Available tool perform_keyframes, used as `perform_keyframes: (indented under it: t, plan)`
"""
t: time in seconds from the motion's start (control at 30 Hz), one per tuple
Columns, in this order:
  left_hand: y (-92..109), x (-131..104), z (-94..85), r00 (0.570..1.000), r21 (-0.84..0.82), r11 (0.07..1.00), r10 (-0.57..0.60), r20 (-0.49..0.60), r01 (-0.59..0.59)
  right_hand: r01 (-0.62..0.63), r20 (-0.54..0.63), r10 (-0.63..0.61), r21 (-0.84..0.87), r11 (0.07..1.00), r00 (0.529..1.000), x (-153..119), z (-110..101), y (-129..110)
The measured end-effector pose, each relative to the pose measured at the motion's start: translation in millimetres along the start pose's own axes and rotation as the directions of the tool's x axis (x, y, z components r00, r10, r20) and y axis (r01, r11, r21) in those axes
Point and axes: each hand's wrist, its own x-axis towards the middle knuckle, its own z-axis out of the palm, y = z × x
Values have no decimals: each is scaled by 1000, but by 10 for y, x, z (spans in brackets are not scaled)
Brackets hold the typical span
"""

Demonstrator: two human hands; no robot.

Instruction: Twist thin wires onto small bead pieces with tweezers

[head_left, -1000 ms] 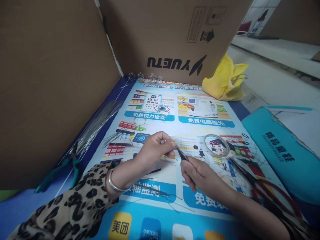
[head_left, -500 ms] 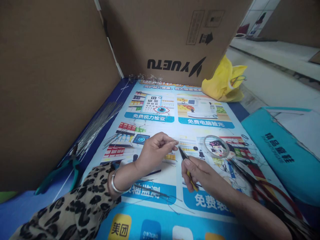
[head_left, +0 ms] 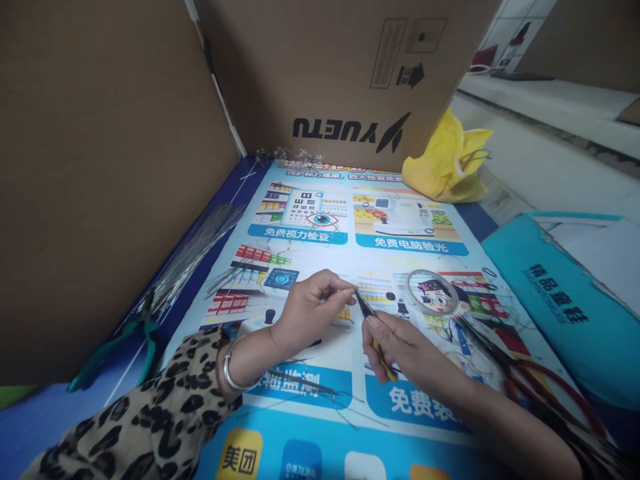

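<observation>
My right hand [head_left: 395,340] is closed around yellow-handled pliers [head_left: 366,307], whose dark, narrow jaws point up and left. Their tip meets the fingertips of my left hand [head_left: 315,307], which are pinched together above the printed sheet. Whatever sits in that pinch is too small to make out. Thin dark wire pieces [head_left: 310,385] lie on the sheet below my left hand. To the right of the pliers rests a clear ring like a tape roll [head_left: 433,293], and beyond it lie red-handled scissors [head_left: 520,373].
Teal-handled pliers [head_left: 133,333] and a bundle of thin metal wires [head_left: 195,247] lie at the left. Cardboard panels [head_left: 340,67] rise at the back and left. A yellow bag [head_left: 445,163] and a turquoise box [head_left: 550,293] stand on the right.
The pliers' tip and my left fingertips have come together, closing a small gap. My left hand has dropped slightly; the right has hardly moved.
</observation>
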Motion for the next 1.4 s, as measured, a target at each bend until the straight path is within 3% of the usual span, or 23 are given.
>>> perform_keyframes:
  t: [0.3, 0.43, 0.77, 1.03, 1.4]
  plan:
    - [44, 9, 11, 995, -148, 984, -99, 17, 101, 16, -33, -18, -56, 998, 999, -11, 22, -8]
    - [78, 36, -7, 992, -236, 964, -116, 51, 125, 13, -42, -12, 22, 1000, 999, -7, 24, -24]
    - [17, 27, -55, 999, 62, 998, -20, -39, 22, -29, -18, 31, 114, 993, 999, 2, 12, -8]
    - [-1, -8, -31, 992, 101, 994, 58, -108, -47, -81, 87, 70, 125, 989, 994, -62, 93, -54]
    - [44, -47, 3, 988, 171, 982, 98, -120, -76, -91, 54, 84, 152, 984, 995, -31, 112, 14]
